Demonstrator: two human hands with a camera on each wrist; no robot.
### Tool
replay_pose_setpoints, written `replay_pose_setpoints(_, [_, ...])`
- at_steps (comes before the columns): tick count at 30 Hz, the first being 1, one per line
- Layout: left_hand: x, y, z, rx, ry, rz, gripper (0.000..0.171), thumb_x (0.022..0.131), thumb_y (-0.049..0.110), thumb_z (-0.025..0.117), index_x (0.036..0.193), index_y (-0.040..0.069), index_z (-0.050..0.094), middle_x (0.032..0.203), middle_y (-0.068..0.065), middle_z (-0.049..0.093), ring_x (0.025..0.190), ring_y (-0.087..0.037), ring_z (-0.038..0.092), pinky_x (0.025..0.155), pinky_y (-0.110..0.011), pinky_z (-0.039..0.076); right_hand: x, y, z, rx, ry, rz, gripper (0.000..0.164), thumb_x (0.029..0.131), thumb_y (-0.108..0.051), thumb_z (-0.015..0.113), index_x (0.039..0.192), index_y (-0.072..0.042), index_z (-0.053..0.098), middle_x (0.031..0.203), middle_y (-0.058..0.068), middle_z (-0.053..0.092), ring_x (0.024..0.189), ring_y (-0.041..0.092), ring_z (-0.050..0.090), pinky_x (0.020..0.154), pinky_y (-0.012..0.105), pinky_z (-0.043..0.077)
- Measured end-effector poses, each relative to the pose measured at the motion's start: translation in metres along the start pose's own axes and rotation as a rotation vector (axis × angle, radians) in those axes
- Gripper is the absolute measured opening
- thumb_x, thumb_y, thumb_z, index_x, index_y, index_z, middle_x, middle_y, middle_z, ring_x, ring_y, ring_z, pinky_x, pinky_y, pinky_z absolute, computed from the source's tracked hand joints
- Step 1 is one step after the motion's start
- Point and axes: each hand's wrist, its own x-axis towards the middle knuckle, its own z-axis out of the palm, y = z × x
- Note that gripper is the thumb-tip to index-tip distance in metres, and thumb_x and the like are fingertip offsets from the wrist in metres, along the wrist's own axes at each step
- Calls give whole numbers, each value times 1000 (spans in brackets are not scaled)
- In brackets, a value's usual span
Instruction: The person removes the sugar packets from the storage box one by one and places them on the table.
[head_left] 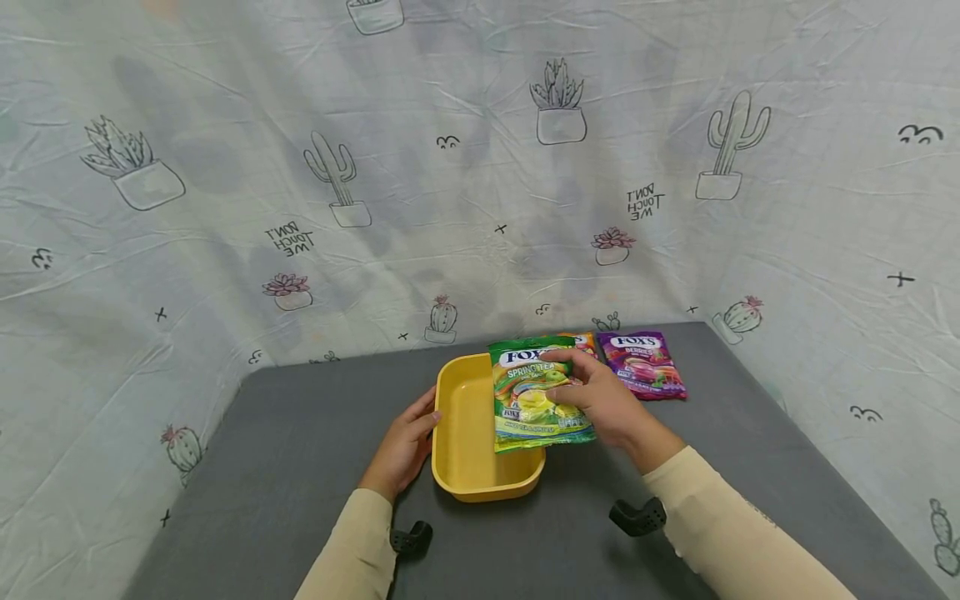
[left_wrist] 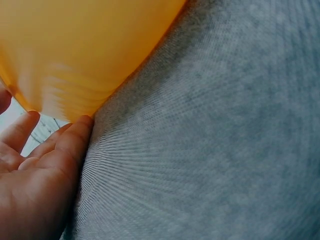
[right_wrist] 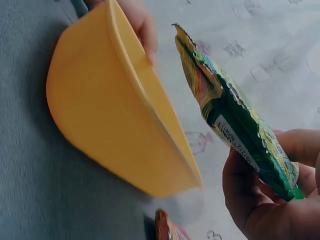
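Note:
In the head view my right hand [head_left: 611, 404] pinches a green candy bag [head_left: 528, 400] marked FOX'S Spring Tea by its right side. The bag hangs above the right half of a yellow rectangular plastic tub [head_left: 463, 442]. The right wrist view shows the bag [right_wrist: 235, 125] edge-on, apart from the tub [right_wrist: 100, 105], with fingers and thumb on its two faces. My left hand [head_left: 405, 446] grips the tub's left wall, thumb at the rim and fingers against the outside. Those fingers [left_wrist: 75, 140] touch the tub's outer side near its base.
On the grey table [head_left: 315, 450], a purple FOX'S Berries bag [head_left: 643, 367] lies at the back right. An orange bag [head_left: 585, 342] shows partly behind the green one. A patterned cloth [head_left: 465, 192] hangs behind and at both sides.

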Motion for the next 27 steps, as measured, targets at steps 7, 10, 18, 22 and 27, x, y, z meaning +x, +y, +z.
replay_pose_setpoints(7, [0, -2, 0, -1, 0, 13, 64, 111, 19, 65, 170, 14, 42, 170, -11, 41, 149, -31, 47, 116, -47, 45, -7, 1, -20, 5, 33, -3, 59, 103, -1, 73, 157, -7, 53, 138, 21, 53, 98, 29, 71, 82, 39, 65])
replay_pose_setpoints(10, [0, -4, -1, 5, -7, 22, 64, 111, 19, 65, 170, 13, 41, 171, -12, 40, 149, -32, 48, 115, -46, 46, -10, 3, -26, -2, 52, -7, 59, 102, 0, 73, 157, -7, 53, 138, 21, 53, 100, 29, 70, 83, 39, 65])
replay_pose_setpoints(18, [0, -6, 0, 3, -9, 24, 61, 112, 17, 62, 170, 14, 42, 170, -10, 41, 149, -31, 48, 115, -43, 47, -18, 4, -42, -7, 70, -31, 60, 102, 0, 74, 158, -6, 52, 137, 20, 54, 101, 27, 70, 82, 38, 65])
replay_pose_setpoints(22, [0, -6, 0, 1, -12, 26, 61, 112, 18, 62, 170, 15, 42, 170, -9, 41, 149, -32, 48, 116, -44, 46, -22, 3, -50, 4, 86, -28, 59, 102, 0, 74, 156, -7, 53, 136, 19, 54, 99, 26, 71, 81, 38, 65])
replay_pose_setpoints(27, [0, -7, 0, 2, -8, 24, 63, 111, 20, 65, 170, 16, 43, 170, -8, 42, 149, -31, 48, 116, -45, 46, -26, 5, -58, 16, 96, -38, 58, 102, 0, 74, 156, -7, 53, 136, 18, 53, 99, 25, 70, 81, 37, 65])
